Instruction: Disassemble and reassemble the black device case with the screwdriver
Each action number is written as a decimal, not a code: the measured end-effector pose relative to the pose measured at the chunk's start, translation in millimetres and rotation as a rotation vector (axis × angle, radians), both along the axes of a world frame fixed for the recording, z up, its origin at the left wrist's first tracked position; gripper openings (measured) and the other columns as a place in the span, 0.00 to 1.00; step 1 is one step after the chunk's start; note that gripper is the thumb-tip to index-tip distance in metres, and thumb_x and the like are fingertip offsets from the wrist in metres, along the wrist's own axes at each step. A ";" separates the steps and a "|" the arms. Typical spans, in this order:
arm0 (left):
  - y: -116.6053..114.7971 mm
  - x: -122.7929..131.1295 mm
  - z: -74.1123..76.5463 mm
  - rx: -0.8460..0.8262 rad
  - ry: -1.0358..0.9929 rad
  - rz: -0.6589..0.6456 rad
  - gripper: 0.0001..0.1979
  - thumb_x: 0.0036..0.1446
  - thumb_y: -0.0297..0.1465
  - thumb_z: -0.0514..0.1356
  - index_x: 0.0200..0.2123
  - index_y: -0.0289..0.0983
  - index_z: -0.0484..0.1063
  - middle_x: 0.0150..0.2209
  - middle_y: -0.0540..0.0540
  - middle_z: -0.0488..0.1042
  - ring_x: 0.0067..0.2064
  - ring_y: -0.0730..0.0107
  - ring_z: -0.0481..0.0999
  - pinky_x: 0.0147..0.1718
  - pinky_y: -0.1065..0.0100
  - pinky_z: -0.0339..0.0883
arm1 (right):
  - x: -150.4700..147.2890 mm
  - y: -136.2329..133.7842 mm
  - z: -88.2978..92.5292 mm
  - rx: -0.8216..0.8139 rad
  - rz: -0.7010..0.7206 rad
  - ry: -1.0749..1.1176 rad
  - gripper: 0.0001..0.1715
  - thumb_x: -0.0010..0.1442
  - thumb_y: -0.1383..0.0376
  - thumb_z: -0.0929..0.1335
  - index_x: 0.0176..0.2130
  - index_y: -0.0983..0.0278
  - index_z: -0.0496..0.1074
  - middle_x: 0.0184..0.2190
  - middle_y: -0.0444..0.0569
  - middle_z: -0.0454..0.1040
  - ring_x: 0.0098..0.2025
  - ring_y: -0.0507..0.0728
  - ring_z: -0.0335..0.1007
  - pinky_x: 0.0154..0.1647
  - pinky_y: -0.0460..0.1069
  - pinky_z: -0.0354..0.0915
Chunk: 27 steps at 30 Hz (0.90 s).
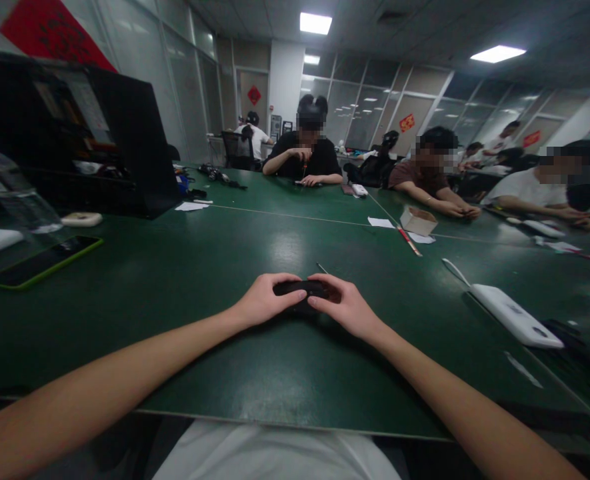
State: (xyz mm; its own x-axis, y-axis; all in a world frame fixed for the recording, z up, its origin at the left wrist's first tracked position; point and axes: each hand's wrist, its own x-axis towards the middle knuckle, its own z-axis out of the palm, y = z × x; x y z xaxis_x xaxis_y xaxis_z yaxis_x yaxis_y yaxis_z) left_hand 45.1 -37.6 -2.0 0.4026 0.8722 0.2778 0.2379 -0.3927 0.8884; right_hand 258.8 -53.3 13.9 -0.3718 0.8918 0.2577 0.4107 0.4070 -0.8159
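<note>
Both hands meet over the middle of the green table, around a small black rounded object whose exact kind I cannot make out. My left hand wraps its left side, thumb across the front. On the right side, my right hand curls round it with the thumb pressed near the other thumb. The fingers hide much of its outline. Just beyond my right fingertips a thin metal rod pokes out; its other end is hidden.
At left are a phone with a green edge, a clear plastic bottle and a large black open box. On the right lie a white power bank and a small open carton. Several people sit across the table.
</note>
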 end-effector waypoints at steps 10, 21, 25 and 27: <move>4.4 1.0 -0.2 0.034 -0.038 0.038 0.18 0.53 0.43 0.65 0.40 0.35 0.80 0.37 0.42 0.81 0.39 0.58 0.78 0.40 0.63 0.68 | -4.4 2.4 3.2 -0.201 0.025 0.172 0.25 0.52 0.58 0.75 0.48 0.64 0.73 0.37 0.50 0.78 0.37 0.59 0.77 0.38 0.53 0.74; 6.5 8.7 -7.8 -0.261 -0.431 0.041 0.40 0.46 0.37 0.71 0.61 0.37 0.61 0.46 0.42 0.75 0.46 0.60 0.76 0.48 0.61 0.68 | -7.0 11.0 -5.9 -0.267 -0.098 0.433 0.29 0.57 0.51 0.72 0.52 0.63 0.69 0.46 0.55 0.76 0.43 0.61 0.78 0.46 0.57 0.75; 8.4 8.9 -10.8 -0.224 -0.447 0.128 0.37 0.48 0.39 0.70 0.59 0.37 0.63 0.41 0.43 0.75 0.43 0.62 0.76 0.44 0.63 0.69 | -11.0 11.4 -12.0 -0.313 -0.058 0.456 0.29 0.57 0.50 0.72 0.52 0.63 0.69 0.49 0.57 0.75 0.45 0.63 0.78 0.49 0.60 0.74; 8.0 6.7 -10.0 -0.160 -0.437 0.148 0.36 0.48 0.39 0.70 0.59 0.37 0.64 0.40 0.45 0.76 0.42 0.61 0.76 0.43 0.64 0.69 | -10.6 11.0 -11.8 -0.342 -0.038 0.427 0.29 0.56 0.51 0.73 0.51 0.64 0.70 0.46 0.56 0.76 0.42 0.63 0.79 0.48 0.60 0.75</move>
